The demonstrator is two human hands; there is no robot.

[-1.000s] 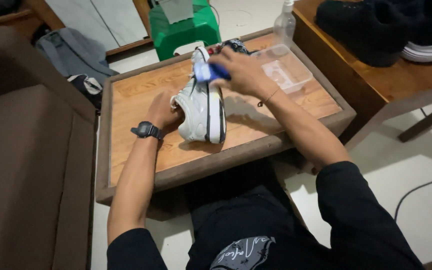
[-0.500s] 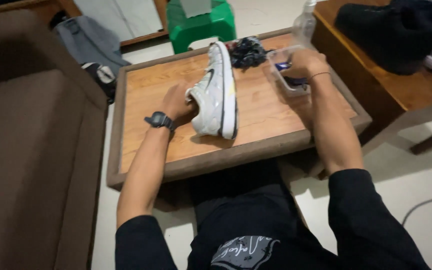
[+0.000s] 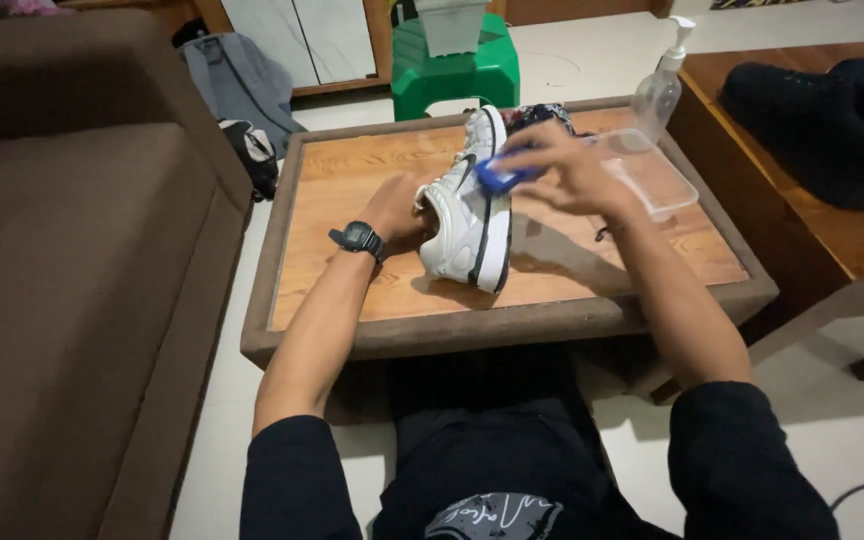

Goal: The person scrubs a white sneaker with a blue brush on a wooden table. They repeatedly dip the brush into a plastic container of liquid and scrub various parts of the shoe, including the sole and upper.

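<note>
White sneaker (image 3: 467, 215) lies on its side mid-tray, on the wooden tray table (image 3: 372, 335). Left hand (image 3: 397, 210) is at its heel opening, fingers tucked inside, gripping. Right hand (image 3: 567, 170) sits over the sneaker's upper, fingers pinched on a blue brush (image 3: 497, 177) touching it. Beyond the sneaker: clear plastic container (image 3: 652, 180), pump bottle (image 3: 659, 90), green stool (image 3: 452, 65).

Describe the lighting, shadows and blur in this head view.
Head view: soft, even indoor light, no harsh glare; the right hand and forearm cast a diffuse shadow on the wooden table beside the white sneaker. The blue brush is slightly motion-blurred; the left hand looks sharp. Frame edges bend outward a little.
</note>
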